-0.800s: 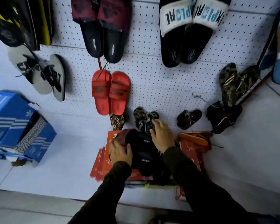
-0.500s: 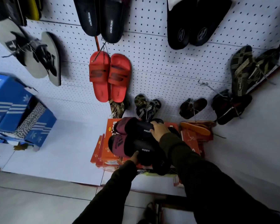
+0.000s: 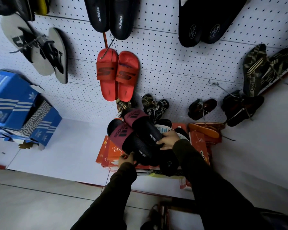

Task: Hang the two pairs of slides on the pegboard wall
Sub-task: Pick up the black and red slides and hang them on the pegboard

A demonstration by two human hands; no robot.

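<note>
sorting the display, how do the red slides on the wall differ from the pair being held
The red slides are red all over with a dark S on each strap; the held slides are black with maroon straps and three stripes. The red slides hang on the pegboard; the held slides are gripped by the left hand and right hand. Both are open-toed pairs.

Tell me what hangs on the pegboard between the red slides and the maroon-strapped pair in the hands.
In the head view, one small dark sandal with gold stripes hangs between the red slides and the maroon-strapped slides, partly hidden behind both.
</note>
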